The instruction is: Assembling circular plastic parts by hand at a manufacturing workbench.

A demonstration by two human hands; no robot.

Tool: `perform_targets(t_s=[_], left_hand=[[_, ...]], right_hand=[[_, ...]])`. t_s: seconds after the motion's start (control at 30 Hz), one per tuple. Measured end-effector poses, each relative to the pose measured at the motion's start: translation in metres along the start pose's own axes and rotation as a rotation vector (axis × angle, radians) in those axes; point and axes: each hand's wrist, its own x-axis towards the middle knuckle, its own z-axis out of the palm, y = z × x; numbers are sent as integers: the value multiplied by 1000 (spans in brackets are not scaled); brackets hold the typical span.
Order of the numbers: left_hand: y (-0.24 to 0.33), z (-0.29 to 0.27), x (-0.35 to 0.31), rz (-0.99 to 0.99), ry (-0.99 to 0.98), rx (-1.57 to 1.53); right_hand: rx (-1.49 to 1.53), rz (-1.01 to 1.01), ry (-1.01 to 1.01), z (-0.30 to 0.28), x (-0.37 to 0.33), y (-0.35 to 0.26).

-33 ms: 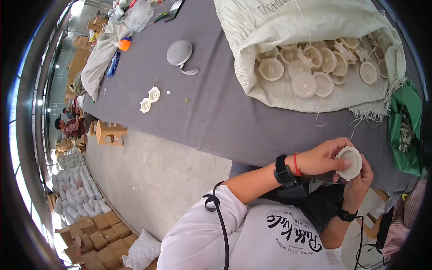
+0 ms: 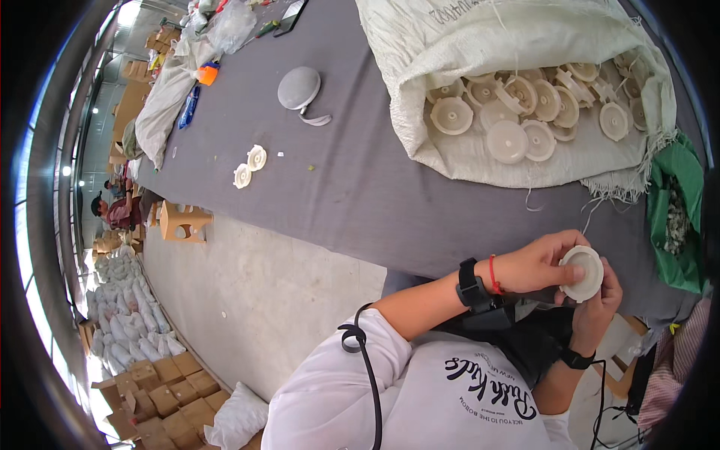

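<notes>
A round off-white plastic cap with a raised rim is held between both hands near the table's front edge. My left hand is closed on it, thumb pressed into its dished face. My right hand grips the same cap from the right side and below; some of its fingers are hidden behind it. Beyond my hands, a white woven sack lies with its mouth toward me. Several similar caps are heaped inside that opening. Farther left, a pair of small white round pieces rests on the grey cloth.
The grey-covered table carries a round grey case with a strap, a phone and plastic bags. A green bag hangs at the right edge. A tan stool, cartons and a person are at left.
</notes>
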Motion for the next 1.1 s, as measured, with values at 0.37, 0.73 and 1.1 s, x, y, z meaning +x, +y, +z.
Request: perform_targets(t_s=[0.37,0.73,1.1], left_hand=[[8,-4,0,-128,-45,-254],[-20,13,3,421,510,491],[-18,19,-5,658,350,1274]], right_hand=[[283,-34,83,17,5,9],[393,153,-37,34,-11,-10],[774,391,108,30,-8,-11]])
